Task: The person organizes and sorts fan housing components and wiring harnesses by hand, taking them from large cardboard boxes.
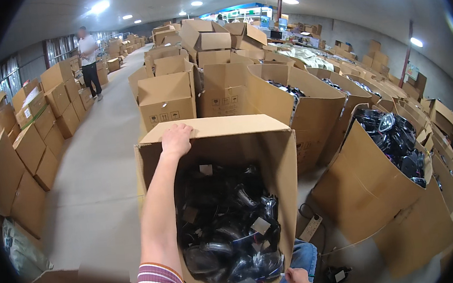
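A tall open carton point(212, 127) stands directly in front of me, between my knees. Inside it lies a pile of black plastic-wrapped parts point(228, 232) with small pale labels; their exact kind cannot be made out. My left arm reaches across the opening, and my left hand point(177, 139) grips the folded far flap, fingers hooked over its top. Low at the carton's near right corner, beside my jeans, is my right hand point(298, 278). Its fingers are curled closed, with a small pale bit at their tips that is too small to name.
To the right, a large carton point(368, 189) holds glossy black parts point(391, 139). A power strip point(310, 228) with a cable lies on the floor between the cartons. Stacked cartons point(58, 96) line the left side of the aisle point(97, 157), where a person point(89, 62) stands.
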The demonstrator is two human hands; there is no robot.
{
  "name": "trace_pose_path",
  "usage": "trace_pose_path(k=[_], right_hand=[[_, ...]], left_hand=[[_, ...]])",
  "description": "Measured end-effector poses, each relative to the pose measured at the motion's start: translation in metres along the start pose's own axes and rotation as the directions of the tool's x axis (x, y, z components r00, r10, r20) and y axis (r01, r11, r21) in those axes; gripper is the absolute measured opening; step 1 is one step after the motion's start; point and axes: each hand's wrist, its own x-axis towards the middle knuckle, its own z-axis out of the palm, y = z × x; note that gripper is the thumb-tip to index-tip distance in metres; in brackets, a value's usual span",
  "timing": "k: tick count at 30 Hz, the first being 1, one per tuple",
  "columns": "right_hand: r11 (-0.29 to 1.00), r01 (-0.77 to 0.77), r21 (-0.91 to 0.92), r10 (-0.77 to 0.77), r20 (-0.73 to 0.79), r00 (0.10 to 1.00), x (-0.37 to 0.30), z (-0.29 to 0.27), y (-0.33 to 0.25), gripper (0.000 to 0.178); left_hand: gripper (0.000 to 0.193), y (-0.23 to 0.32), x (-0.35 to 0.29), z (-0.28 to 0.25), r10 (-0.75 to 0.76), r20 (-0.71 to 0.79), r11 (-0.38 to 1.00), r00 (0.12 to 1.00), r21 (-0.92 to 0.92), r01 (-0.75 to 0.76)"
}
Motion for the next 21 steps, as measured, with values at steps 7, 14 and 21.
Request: trace_pose_path(k=[7, 14, 21], right_hand=[[0.999, -0.006, 0.032, 0.003, 0.084, 0.996, 0.007, -0.009, -0.016, 0.011], [0.997, 0.003, 0.078, -0.014, 0.142, 0.99, 0.03, -0.015, -0.028, 0.007], [0.967, -0.109, 0.23, 0.05, 0.248, 0.967, -0.007, -0.025, -0.046, 0.003]], left_hand=[[0.029, -0.013, 0.016, 0.029, -0.071, 0.016, 0.996, 0.997, -0.05, 0.072], [0.026, -0.015, 0.013, 0.023, 0.044, -0.314, 0.998, 0.948, 0.046, -0.031], [0.024, 0.049, -0.113, 0.053, 0.022, -0.437, 0.943, 0.899, -0.289, -0.163]])
